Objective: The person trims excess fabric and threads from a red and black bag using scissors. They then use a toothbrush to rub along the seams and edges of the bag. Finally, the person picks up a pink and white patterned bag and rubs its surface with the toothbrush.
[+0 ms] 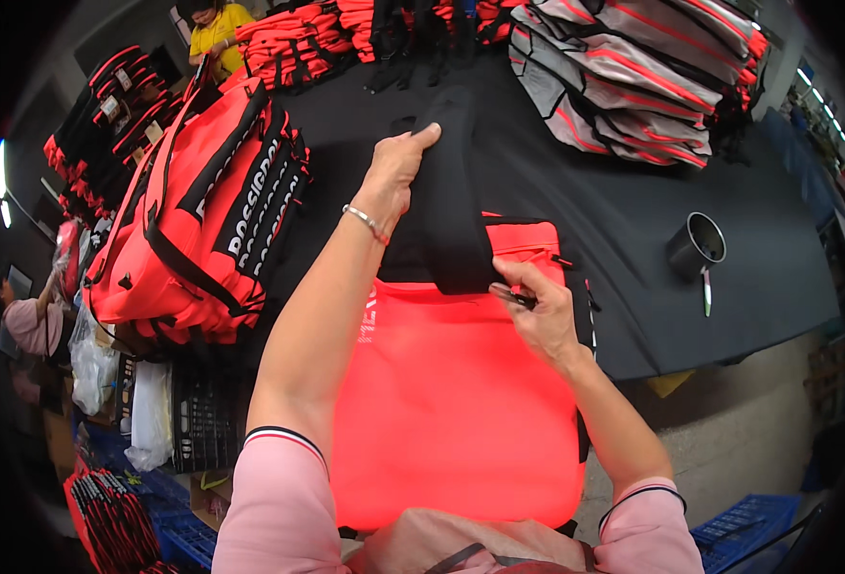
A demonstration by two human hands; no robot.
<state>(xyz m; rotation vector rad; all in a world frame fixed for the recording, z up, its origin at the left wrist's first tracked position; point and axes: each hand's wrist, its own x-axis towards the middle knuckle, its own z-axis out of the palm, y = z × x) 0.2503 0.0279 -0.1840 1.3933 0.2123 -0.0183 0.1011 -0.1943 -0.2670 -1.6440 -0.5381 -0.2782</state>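
A bright red-orange bag (pixel 460 411) with black trim lies in front of me, its near end against my body. A wide black fabric flap (pixel 456 191) is stretched up from its upper part. My left hand (pixel 401 165) is closed on the flap's far left edge, thumb pointing outward. My right hand (pixel 540 311) pinches the flap's near right corner. A small dark metal tool (pixel 514 298) also sits in the right hand's fingers; its exact kind is hard to make out. Part of the bag's top is hidden under the flap.
Stacked red bags (pixel 188 220) stand at the left, grey-and-red bag pieces (pixel 623 77) at the far right. A dark metal cup (pixel 698 243) and a pen (pixel 706 293) are on the black-covered table (pixel 757 316). Blue crates (pixel 747 531) sit below. A person in yellow (pixel 219 33) works beyond.
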